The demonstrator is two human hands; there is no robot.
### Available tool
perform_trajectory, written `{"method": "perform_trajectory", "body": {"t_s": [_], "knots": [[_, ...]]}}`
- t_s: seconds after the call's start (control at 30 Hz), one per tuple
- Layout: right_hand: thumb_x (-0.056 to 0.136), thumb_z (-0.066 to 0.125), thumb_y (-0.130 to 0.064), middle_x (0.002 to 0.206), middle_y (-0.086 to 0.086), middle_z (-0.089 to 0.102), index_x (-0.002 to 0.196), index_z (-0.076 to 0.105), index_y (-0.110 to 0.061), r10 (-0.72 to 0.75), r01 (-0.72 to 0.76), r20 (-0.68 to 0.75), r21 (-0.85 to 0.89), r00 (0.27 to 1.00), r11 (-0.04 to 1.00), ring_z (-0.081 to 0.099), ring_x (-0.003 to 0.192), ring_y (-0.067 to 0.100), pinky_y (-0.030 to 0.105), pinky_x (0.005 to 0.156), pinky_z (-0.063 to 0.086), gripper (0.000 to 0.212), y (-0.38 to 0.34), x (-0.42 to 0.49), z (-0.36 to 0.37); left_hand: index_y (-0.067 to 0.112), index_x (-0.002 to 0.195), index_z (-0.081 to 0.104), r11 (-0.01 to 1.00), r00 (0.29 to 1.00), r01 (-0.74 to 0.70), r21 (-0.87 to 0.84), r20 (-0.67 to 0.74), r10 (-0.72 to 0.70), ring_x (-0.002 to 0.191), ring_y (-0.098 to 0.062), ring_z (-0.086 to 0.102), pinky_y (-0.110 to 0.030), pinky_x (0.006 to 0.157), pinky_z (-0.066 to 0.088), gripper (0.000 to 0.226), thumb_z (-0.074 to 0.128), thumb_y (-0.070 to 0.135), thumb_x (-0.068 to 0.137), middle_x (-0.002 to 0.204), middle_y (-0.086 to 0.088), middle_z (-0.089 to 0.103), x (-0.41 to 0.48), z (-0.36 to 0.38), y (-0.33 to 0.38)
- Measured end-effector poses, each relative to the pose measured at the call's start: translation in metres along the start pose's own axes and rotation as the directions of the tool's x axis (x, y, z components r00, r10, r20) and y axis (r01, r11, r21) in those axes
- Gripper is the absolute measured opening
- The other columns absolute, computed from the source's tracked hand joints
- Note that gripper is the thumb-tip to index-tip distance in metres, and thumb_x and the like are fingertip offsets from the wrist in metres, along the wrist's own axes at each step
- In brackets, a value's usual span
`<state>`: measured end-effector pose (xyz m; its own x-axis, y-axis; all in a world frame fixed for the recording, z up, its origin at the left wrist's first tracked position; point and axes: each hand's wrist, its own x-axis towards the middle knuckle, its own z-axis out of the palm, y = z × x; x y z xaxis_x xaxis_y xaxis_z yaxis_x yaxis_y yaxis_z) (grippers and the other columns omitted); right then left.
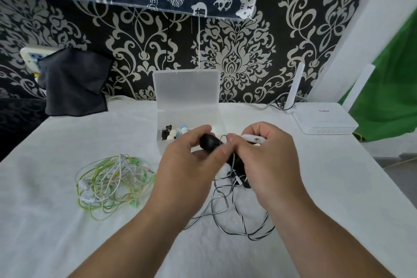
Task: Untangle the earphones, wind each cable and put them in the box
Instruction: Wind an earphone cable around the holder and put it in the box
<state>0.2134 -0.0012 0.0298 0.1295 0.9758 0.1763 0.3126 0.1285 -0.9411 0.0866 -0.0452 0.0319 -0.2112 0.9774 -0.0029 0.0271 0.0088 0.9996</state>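
Observation:
Both hands are raised over the white table in front of the clear plastic box (pixel 188 110), whose lid stands open. My left hand (pixel 191 162) grips a black earphone piece (pixel 208 141). My right hand (pixel 266 160) pinches the black cable beside it and also holds a white earphone part (pixel 252 139). The black cable (pixel 234 216) hangs from my hands and lies in loose loops on the table. A tangle of green and white earphones (pixel 112 184) lies to the left, apart from both hands. Small earphones (pixel 174 133) lie in the box.
A white router (pixel 325 119) with an upright antenna sits at the back right. A dark cloth (pixel 74 83) hangs at the back left against the patterned wall. A white cloth covers the table; its right edge drops to the floor.

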Motion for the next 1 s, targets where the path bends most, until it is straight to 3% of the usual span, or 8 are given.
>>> {"method": "perform_trajectory", "body": {"t_s": [0.13,0.3,0.43,0.6,0.73,0.8,0.9,1.0], "knots": [[0.079,0.079,-0.022,0.046,-0.011,0.051,0.067,0.057,-0.014,0.011,-0.01,-0.017,0.032,1.0,0.999,0.044,0.042,0.01,0.026,0.046,0.038,0.027,0.0,-0.001,-0.001,0.018,0.143,0.048,0.998,0.996,0.056,-0.014,0.067,-0.055,0.09,0.0,0.072,-0.01,0.069,0.052,0.083,0.086,0.006,0.07,0.093,0.021,0.072,-0.003,0.0,0.0],[0.08,0.079,-0.023,0.045,-0.012,0.051,0.067,0.057,-0.014,0.007,-0.006,-0.02,0.024,1.0,1.0,0.043,0.041,0.008,0.025,0.046,0.038,0.027,-0.001,-0.002,-0.001,0.015,0.142,0.048,1.0,0.998,0.027,0.004,0.059,-0.027,0.09,0.002,0.07,-0.009,0.066,0.051,0.078,0.082,-0.001,0.074,0.097,0.012,0.072,-0.002,-0.001,0.0],[0.081,0.079,-0.023,0.046,-0.01,0.054,0.071,0.059,-0.011,0.013,-0.011,-0.027,0.052,1.0,0.999,0.047,0.041,0.008,0.027,0.047,0.041,0.025,-0.004,-0.003,-0.002,0.021,0.143,0.048,1.0,0.997,-0.02,0.018,0.07,0.018,0.097,0.0,0.069,-0.012,0.073,0.053,0.076,0.079,0.0,0.077,0.117,0.013,0.067,-0.002,-0.001,-0.001],[0.082,0.078,-0.02,0.049,-0.002,0.056,0.068,0.056,-0.011,0.079,-0.077,-0.007,0.155,0.997,0.985,0.063,0.05,0.021,0.032,0.048,0.048,0.028,-0.01,0.0,-0.006,0.025,0.133,0.055,0.995,0.993,-0.086,0.053,0.081,0.081,0.096,-0.001,0.069,-0.011,0.072,0.052,0.065,0.079,0.004,0.077,0.118,0.009,0.067,0.001,-0.005,-0.004],[0.084,0.076,-0.01,0.06,0.002,0.06,0.074,0.059,-0.009,0.257,-0.271,0.091,0.438,0.962,0.857,0.068,0.056,0.023,0.032,0.054,0.057,0.019,-0.015,0.011,-0.017,0.02,0.13,0.057,0.975,0.989,0.031,-0.219,0.148,0.001,0.108,-0.014,0.07,-0.033,0.088,0.056,0.064,0.065,0.004,0.069,0.111,-0.008,0.074,0.008,-0.014,-0.008],[0.085,0.075,-0.012,0.066,0.005,0.063,0.075,0.061,-0.01,0.311,-0.337,0.138,0.513,0.94,0.79,0.069,0.06,0.026,0.031,0.056,0.058,0.017,-0.015,0.017,-0.022,0.016,0.128,0.057,0.938,0.977,0.103,-0.332,0.213,-0.032,0.11,-0.021,0.069,-0.032,0.085,0.055,0.061,0.062,-0.001,0.069,0.104,-0.015,0.075,0.011,-0.018,-0.007],[0.084,0.077,-0.021,0.072,0.005,0.068,0.071,0.067,-0.012,0.328,-0.367,0.166,0.407,0.93,0.836,0.07,0.071,0.023,0.035,0.069,0.058,0.019,-0.009,0.024,-0.031,0.017,0.126,0.06,0.939,0.962,0.141,-0.313,0.267,-0.055,0.103,-0.016,0.071,-0.023,0.07,0.056,0.055,0.062,-0.008,0.077,0.099,-0.014,0.073,0.012,-0.022,-0.005],[0.079,0.079,-0.037,0.082,-0.007,0.076,0.067,0.075,-0.019,0.288,-0.303,0.161,0.081,0.944,0.949,0.069,0.09,0.013,0.036,0.082,0.054,0.022,-0.005,0.028,-0.042,0.022,0.122,0.061,0.964,0.971,0.113,-0.242,0.232,-0.055,0.094,-0.013,0.07,-0.02,0.071,0.054,0.051,0.067,-0.002,0.078,0.101,-0.017,0.069,0.016,-0.028,-0.005]]}}
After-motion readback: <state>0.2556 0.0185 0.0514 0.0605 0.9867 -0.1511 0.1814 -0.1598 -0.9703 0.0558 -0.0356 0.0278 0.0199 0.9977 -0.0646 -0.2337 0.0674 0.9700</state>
